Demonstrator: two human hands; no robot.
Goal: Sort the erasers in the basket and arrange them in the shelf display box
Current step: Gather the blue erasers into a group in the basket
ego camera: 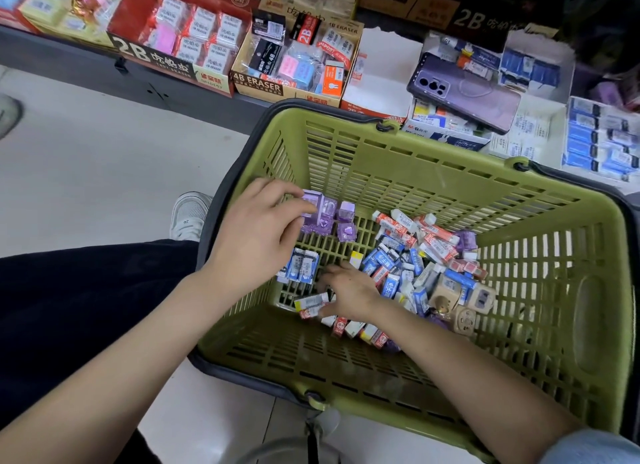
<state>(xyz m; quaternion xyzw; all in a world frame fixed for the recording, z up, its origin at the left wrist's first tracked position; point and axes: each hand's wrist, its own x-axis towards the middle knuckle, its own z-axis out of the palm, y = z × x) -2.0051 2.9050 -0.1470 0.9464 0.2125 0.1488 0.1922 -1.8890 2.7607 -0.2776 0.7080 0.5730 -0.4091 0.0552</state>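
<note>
A green plastic basket on the floor holds several loose erasers: blue-and-white ones, red-and-white ones and purple packs. My left hand is inside the basket at its left wall, fingers curled on the purple packs. Lower down, my right hand reaches to the basket floor and pinches a red-and-white eraser. A row of blue-and-white erasers lies between the hands. The shelf above carries an empty white display box.
More display boxes line the shelf: a red 2B box, a 4B ERASER box and blue eraser boxes at right. A purple phone lies on shelf stock. My dark trouser leg and white shoe sit left of the basket.
</note>
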